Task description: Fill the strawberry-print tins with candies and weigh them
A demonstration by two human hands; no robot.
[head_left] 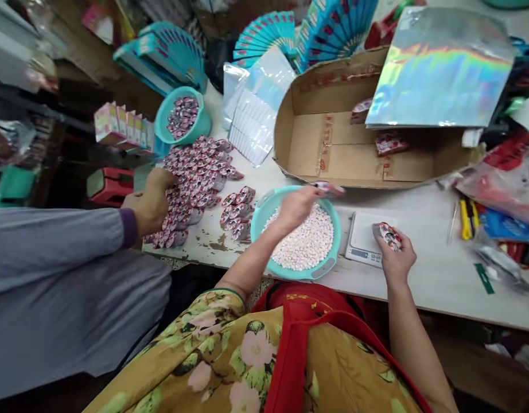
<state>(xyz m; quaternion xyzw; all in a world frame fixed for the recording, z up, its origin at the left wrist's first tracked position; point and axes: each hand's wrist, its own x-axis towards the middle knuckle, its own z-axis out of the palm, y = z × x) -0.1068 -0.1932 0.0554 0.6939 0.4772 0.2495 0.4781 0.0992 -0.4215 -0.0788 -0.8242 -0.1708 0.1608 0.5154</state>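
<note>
My left hand (296, 205) hovers over a teal basin (264, 209) full of small white-pink candies, fingers pinched on a small red-and-white packet (329, 188). My right hand (396, 255) is closed around another red-and-white packet (388, 235), held over a small white scale (363, 235). A pile of filled packets (199, 178) lies to the left of the basin.
A co-worker's hand (149, 201) in a grey sleeve rests on the packet pile. An open cardboard box (333, 143) with a few packets stands behind the basin, a holographic sheet (440, 69) across it. A teal bowl (182, 117) of packets, clear bags (256, 109), yellow cutter (465, 218) lie around.
</note>
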